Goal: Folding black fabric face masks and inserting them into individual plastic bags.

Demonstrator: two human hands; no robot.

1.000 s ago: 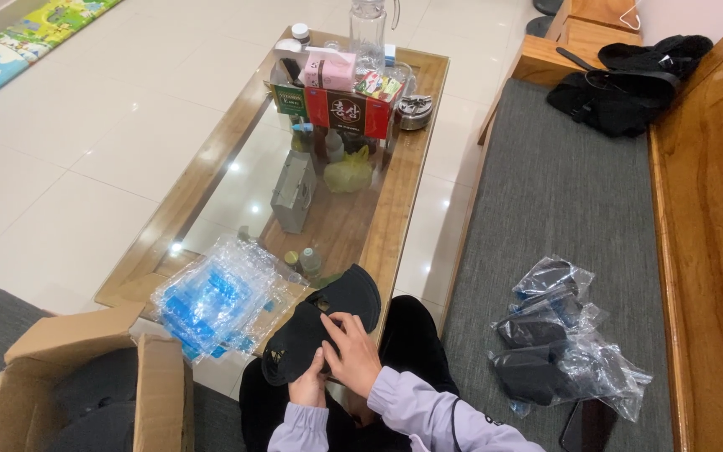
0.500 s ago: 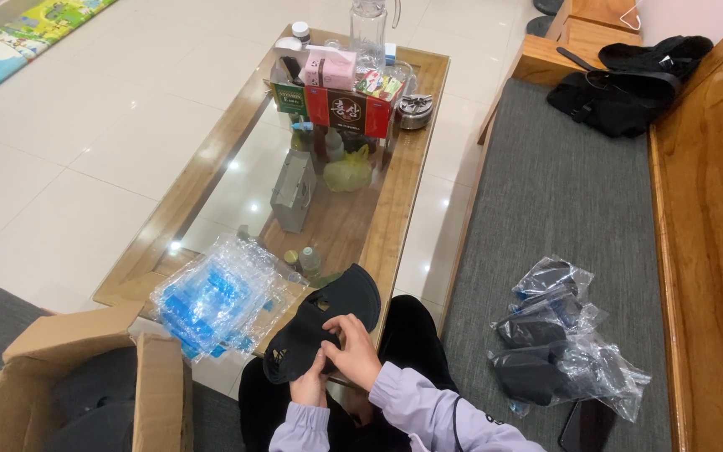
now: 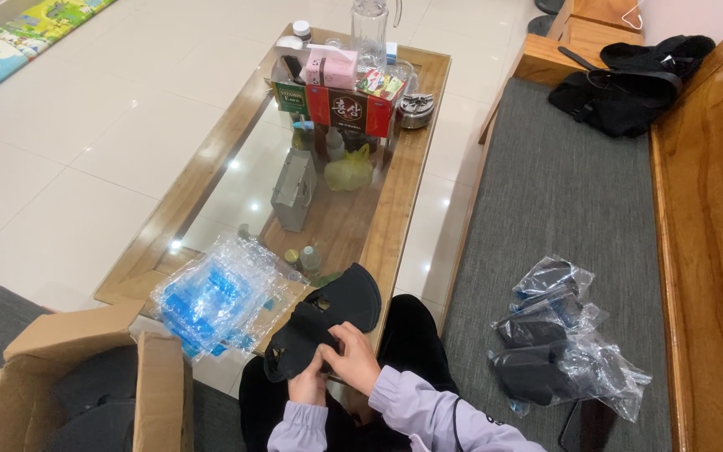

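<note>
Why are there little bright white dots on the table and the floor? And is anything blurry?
In the head view, the dots are ceiling lights mirrored in the glass table top and the shiny floor tiles. The clear plastic bags glint too. The picture is fairly sharp; the black fabric piece in the left hand and right hand shows little detail because it is dark.

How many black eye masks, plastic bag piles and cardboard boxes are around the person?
Black eye mask held in the left hand and right hand: 1
Piles of clear plastic bags, one on the table, one on the grey cushion: 2
Cardboard box: 1
Total: 4
</note>
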